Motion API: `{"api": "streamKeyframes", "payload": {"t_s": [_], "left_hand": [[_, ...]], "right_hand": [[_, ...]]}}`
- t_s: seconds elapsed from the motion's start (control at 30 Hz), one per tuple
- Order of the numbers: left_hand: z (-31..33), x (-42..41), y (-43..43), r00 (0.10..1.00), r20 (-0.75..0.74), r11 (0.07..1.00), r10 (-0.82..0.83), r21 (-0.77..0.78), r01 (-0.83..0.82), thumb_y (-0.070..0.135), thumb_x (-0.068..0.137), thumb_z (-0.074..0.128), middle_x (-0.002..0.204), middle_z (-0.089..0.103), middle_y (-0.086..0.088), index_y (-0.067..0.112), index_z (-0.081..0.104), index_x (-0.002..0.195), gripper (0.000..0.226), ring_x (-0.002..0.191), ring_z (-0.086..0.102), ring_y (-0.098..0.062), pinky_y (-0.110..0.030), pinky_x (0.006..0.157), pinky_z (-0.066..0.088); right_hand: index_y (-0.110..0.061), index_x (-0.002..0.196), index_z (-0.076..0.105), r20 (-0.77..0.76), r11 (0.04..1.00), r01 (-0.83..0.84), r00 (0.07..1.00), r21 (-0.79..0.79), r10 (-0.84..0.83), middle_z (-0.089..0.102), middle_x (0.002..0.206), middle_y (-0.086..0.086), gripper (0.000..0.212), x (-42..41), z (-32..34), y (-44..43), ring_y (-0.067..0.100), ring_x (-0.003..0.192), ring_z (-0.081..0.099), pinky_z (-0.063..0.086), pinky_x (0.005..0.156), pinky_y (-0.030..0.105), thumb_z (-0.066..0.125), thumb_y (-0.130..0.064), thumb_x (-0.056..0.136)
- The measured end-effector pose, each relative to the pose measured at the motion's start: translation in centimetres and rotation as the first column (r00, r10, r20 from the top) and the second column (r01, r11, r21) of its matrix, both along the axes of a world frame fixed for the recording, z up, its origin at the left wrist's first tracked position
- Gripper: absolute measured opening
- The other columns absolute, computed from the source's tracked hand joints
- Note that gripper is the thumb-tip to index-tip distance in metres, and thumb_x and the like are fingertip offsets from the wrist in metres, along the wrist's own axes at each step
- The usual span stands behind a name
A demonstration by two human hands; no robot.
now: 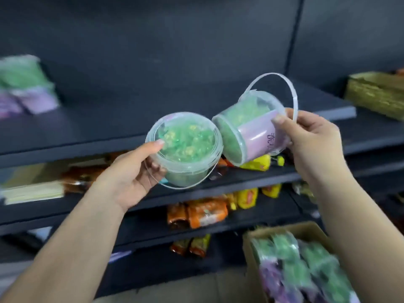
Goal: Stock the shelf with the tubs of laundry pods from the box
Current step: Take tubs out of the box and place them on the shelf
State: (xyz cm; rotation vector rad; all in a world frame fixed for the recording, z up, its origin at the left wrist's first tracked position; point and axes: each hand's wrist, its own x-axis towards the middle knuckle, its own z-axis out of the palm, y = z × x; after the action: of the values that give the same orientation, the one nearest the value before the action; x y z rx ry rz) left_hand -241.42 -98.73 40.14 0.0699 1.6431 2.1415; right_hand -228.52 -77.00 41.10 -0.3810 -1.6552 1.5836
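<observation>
Holding two tubs of laundry pods, one per hand, the person is standing in front of the dark top shelf [87,127], with both tubs in the air near its front edge.

- Left hand [133,178]: fingers are curling under the left tub [185,147] and the thumb is pressing on the lid rim. The lid is facing the camera and green pods are showing through it.
- Right hand [312,138]: thumb and fingers are gripping the right tub [251,130] around its pink label. This tub is lying tilted on its side, with its clear handle [293,92] arching up over the hand.
- The two tubs are sitting just beside each other; whether they touch cannot be told.

One cardboard box [282,228] is sitting near right, holding blurred green and purple stock [306,270]; the count is unreadable. More blurred green and purple stock [24,86] is resting on the far left of the shelf. One woven basket [376,95] is sitting far right. Orange packets [205,213] and yellow packets [247,197] are lying on the lower shelves.
</observation>
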Motion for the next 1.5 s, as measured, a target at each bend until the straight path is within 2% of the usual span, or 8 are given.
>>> {"api": "streamKeyframes", "payload": {"t_s": [0.13, 0.53, 0.63, 0.77, 0.9, 1.0, 1.1, 1.5], "left_hand": [[2.7, -4.1, -6.5, 0.994, -0.038, 0.993, 0.103, 0.061, -0.1, 0.022, 0.06, 0.071, 0.065, 0.05, -0.001, 0.01, 0.064, 0.079, 0.023, 0.053, 0.045, -0.006, -0.013, 0.042, 0.047], [2.7, -21.3, -17.4, 0.967, -0.022, 0.966, 0.254, 0.056, -0.252, 0.011, 0.082, 0.065, 0.036, 0.041, 0.003, 0.009, 0.055, 0.071, 0.015, 0.032, 0.041, -0.005, -0.016, 0.04, 0.043], [2.2, -23.9, -18.3, 0.971, 0.002, 0.967, 0.24, 0.084, -0.239, 0.013, 0.084, 0.064, 0.044, 0.043, 0.002, 0.008, 0.057, 0.075, 0.012, 0.037, 0.044, -0.005, -0.018, 0.045, 0.047], [1.3, -26.2, -18.7, 0.963, -0.142, 0.964, 0.231, -0.103, -0.246, 0.027, 0.086, 0.061, 0.072, 0.05, -0.004, 0.012, 0.053, 0.078, 0.019, 0.066, 0.05, -0.012, -0.025, 0.068, 0.049], [0.2, -27.4, -19.1, 0.876, -0.43, 0.87, 0.219, -0.321, -0.375, 0.037, 0.081, 0.065, 0.122, 0.048, -0.004, 0.018, 0.041, 0.13, 0.057, 0.104, 0.048, -0.014, -0.031, 0.093, 0.042], [-0.5, -27.3, -19.6, 0.838, -0.541, 0.876, 0.071, -0.368, -0.312, 0.053, 0.057, 0.075, 0.146, 0.027, 0.002, 0.031, 0.021, 0.142, 0.103, 0.129, 0.031, -0.009, -0.033, 0.107, 0.03], [-1.6, -27.9, -19.2, 0.862, -0.504, 0.892, -0.063, -0.416, -0.178, 0.061, 0.032, 0.072, 0.151, 0.019, 0.005, 0.036, 0.006, 0.144, 0.132, 0.137, 0.023, -0.011, -0.044, 0.112, 0.028], [-1.8, -37.9, -13.9, 0.832, -0.547, 0.899, 0.095, -0.311, -0.307, 0.02, 0.067, 0.08, 0.132, 0.04, 0.004, 0.022, 0.019, 0.14, 0.096, 0.118, 0.043, -0.013, -0.025, 0.093, 0.038]], "right_hand": [[-0.03, 0.073, 0.066, -0.078, 0.978, -0.097, 0.99, 0.185, 0.113, 0.065, 0.058, -0.022, 0.023, -7.0, 3.9, -5.3, -0.007, 0.06, 0.057, 0.047, 0.06, 0.01, 0.066, -0.009, 0.082], [-0.016, 0.114, 0.065, 0.13, 0.735, -0.105, 0.991, 0.67, 0.023, 0.065, 0.104, -0.011, 0.028, -27.1, 4.9, -17.1, -0.004, 0.088, 0.056, 0.038, 0.076, 0.001, 0.062, -0.016, 0.086], [-0.013, 0.114, 0.065, 0.212, 0.723, -0.139, 0.977, 0.677, -0.01, 0.066, 0.106, -0.004, 0.028, -29.5, 4.1, -17.5, 0.015, 0.1, 0.06, 0.041, 0.083, 0.013, 0.061, -0.013, 0.086], [-0.012, 0.112, 0.065, 0.342, 0.714, -0.239, 0.94, 0.658, 0.0, 0.059, 0.104, -0.013, 0.029, -31.6, 2.9, -17.3, 0.015, 0.111, 0.057, 0.035, 0.086, 0.005, 0.065, -0.009, 0.084], [-0.038, 0.101, 0.06, 0.432, 0.615, -0.392, 0.897, 0.684, 0.091, 0.041, 0.137, -0.012, 0.039, -32.6, 1.4, -16.5, 0.008, 0.135, 0.028, 0.017, 0.115, 0.031, 0.076, -0.016, 0.073], [-0.048, 0.12, 0.038, 0.447, 0.802, -0.447, 0.857, 0.397, 0.256, 0.01, 0.151, -0.013, 0.07, -33.0, 0.0, -16.4, -0.005, 0.134, 0.01, 0.016, 0.108, 0.022, 0.079, -0.031, 0.066], [-0.037, 0.142, 0.019, 0.336, 0.907, -0.404, 0.876, 0.121, 0.345, 0.025, 0.15, -0.01, 0.116, -34.3, -1.8, -16.4, 0.004, 0.134, 0.03, 0.029, 0.108, 0.026, 0.085, -0.049, 0.047], [-0.019, 0.141, 0.025, 0.426, 0.877, -0.279, 0.9, 0.391, 0.096, 0.027, 0.142, 0.0, 0.094, -44.0, -2.1, -11.5, 0.004, 0.115, 0.029, 0.026, 0.095, 0.016, 0.081, -0.007, 0.066]]}}
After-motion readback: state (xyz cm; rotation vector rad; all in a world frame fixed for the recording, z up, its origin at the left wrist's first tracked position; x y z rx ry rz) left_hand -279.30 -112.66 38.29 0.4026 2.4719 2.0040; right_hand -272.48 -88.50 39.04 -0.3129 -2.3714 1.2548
